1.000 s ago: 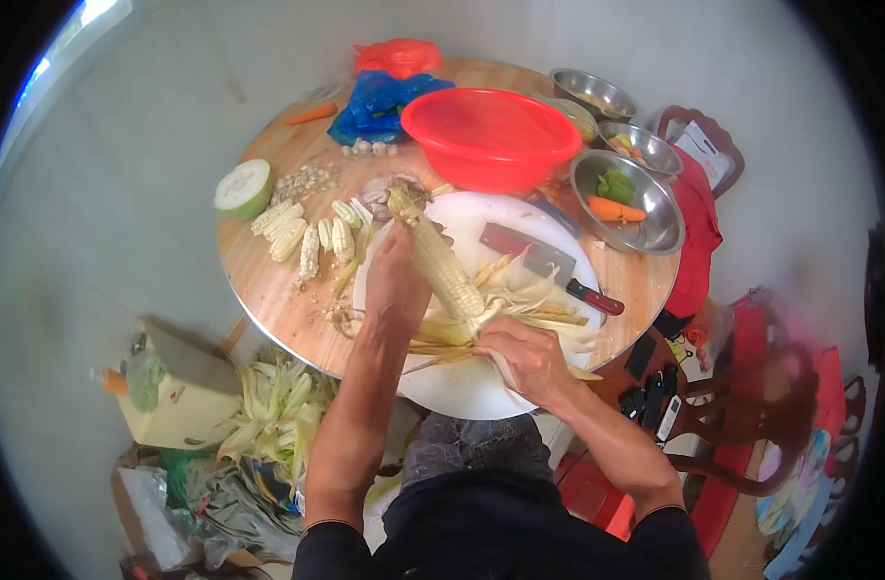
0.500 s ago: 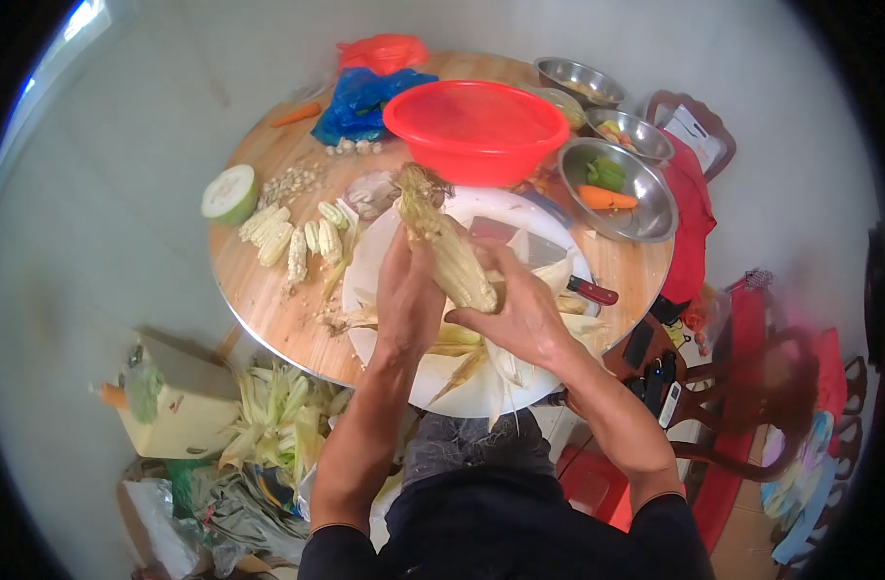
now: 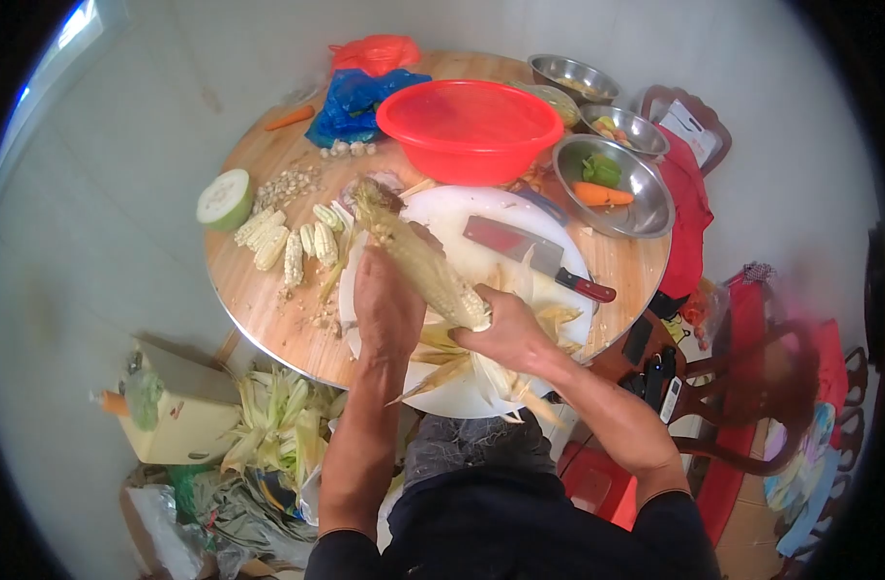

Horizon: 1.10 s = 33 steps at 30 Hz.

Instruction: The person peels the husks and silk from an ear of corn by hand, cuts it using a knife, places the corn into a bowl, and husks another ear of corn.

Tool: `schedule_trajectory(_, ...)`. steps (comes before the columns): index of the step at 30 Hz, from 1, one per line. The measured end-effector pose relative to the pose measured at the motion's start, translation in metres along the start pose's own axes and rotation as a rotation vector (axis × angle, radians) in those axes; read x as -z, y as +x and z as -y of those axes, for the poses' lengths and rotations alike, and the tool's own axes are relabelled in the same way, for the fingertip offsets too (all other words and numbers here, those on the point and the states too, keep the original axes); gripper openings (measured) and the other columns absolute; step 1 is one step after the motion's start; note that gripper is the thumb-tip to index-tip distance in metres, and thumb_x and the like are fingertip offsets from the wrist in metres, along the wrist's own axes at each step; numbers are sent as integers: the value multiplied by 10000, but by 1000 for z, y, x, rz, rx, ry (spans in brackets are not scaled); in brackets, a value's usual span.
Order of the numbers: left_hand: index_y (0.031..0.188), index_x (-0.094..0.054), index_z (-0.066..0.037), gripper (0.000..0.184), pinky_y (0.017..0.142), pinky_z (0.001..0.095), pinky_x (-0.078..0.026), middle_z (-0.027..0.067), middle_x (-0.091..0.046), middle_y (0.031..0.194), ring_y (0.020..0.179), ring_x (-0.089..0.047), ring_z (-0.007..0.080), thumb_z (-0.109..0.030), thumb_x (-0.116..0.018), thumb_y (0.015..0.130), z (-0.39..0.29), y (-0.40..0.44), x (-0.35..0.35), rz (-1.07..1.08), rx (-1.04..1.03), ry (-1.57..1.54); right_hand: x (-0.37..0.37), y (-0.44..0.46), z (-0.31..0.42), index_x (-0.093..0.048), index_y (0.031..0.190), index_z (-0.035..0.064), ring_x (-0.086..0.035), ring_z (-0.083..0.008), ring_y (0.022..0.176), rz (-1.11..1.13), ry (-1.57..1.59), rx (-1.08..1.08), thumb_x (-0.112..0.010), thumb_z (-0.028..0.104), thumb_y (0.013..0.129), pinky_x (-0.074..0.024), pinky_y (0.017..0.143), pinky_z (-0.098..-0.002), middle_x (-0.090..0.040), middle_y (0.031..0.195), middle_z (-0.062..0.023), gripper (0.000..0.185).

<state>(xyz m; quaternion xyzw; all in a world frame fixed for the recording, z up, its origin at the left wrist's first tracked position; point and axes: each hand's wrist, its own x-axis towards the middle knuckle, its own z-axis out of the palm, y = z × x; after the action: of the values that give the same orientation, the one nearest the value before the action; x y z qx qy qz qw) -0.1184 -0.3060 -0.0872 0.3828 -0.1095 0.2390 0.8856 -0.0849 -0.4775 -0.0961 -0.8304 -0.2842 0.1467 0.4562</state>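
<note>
Grips corn [image 3: 418,261] round its middle in the left hand [image 3: 389,304], over the board [image 3: 442,209]; clasps its near end in the right hand [image 3: 505,327]. Has husks [image 3: 442,375] just below, cleaver [image 3: 518,244] beyond the right hand, short cobs [image 3: 271,249] leftward on the bench [image 3: 249,290]. Holds carrot [image 3: 602,195] and pepper [image 3: 602,170] in the steel bowl [image 3: 651,198]. Cannot tell what fills the red tub [image 3: 472,159].
</note>
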Motion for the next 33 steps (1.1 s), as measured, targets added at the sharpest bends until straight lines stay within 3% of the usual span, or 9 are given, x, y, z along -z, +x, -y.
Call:
schedule_trajectory(11, 1211, -557, -12, 388, 824, 358, -555, 81, -623, 1061, 944, -641, 199, -35, -743, 871, 39, -12, 17, -220, 156, 11, -16, 20, -4, -605, 1210, -39, -696, -457, 927, -93, -300, -31, -765, 219, 801, -549, 802, -522, -704, 959, -300, 510)
schedule_trajectory(13, 1149, -570, -19, 330, 818, 351, -548, 71, -625, 1039, 929, -637, 192, -31, -746, 869, 37, -21, -1, -160, 106, 125, -17, 31, -25, -592, 1277, -13, -696, -458, 920, -52, -327, -94, -750, 203, 814, -558, 807, -525, -701, 965, -299, 535)
schedule_trajectory(16, 1087, -583, -31, 261, 820, 342, -540, 62, -630, 1002, 910, -631, 186, -32, -738, 877, 28, -22, -38, -94, 58, 234, -24, 38, -49, -595, 1340, 95, -684, -457, 990, -232, -122, 421, -740, 202, 821, -553, 850, -528, -705, 1039, -280, 549)
schedule_trajectory(19, 1099, -578, -39, 235, 850, 353, -537, 64, -631, 1000, 929, -627, 193, -68, -715, 911, 18, -4, -34, -115, 76, 60, -15, 32, -17, -669, 1250, 100, -697, -439, 955, -154, -168, -78, -739, 250, 821, -557, 849, -464, -720, 1023, -262, 460)
schedule_trajectory(23, 1178, -554, -48, 280, 973, 460, -504, 85, -618, 1085, 1028, -609, 239, -250, -647, 1009, -2, 3, 3, -220, 193, -331, 4, 32, -47, -660, 1235, 21, -733, -315, 903, -218, -108, -83, -776, 267, 803, -556, 833, -384, -741, 965, -229, 511)
schedule_trajectory(29, 1254, -543, -46, 421, 1039, 522, -467, 108, -613, 1132, 1077, -593, 277, -419, -526, 1059, -66, -22, -11, -240, 188, -384, -16, 40, -9, -636, 1248, -61, -666, -190, 955, -422, 842, -112, -774, 307, 899, -535, 868, -339, -714, 1125, -116, 525)
schedule_trajectory(31, 1304, -525, -34, 490, 1024, 529, -476, 125, -606, 1143, 1061, -593, 287, -456, -517, 1054, -83, -31, -27, -196, 202, -369, -52, 37, 39, -620, 1275, -66, -629, -196, 1085, -423, 834, -252, -685, 263, 980, -506, 950, -349, -662, 1253, -147, 447)
schedule_trajectory(32, 1304, -525, -34, 490, 1024, 529, -476, 125, -606, 1143, 1061, -593, 287, -456, -517, 1054, -88, -36, -32, -185, 210, -367, -102, 52, 0, -616, 1277, -53, -559, -200, 1210, -362, 581, 85, -547, 263, 1062, -457, 1036, -367, -589, 1357, -158, 389)
schedule_trajectory(33, 1309, -522, -37, 506, 1003, 525, -488, 130, -604, 1143, 1044, -595, 288, -473, -512, 1052, -91, -41, -37, -126, 190, -366, -133, 49, 32, -636, 1257, -10, -495, -189, 1277, -313, 1354, -161, -464, 277, 1090, -409, 1091, -372, -531, 1399, -153, 374)
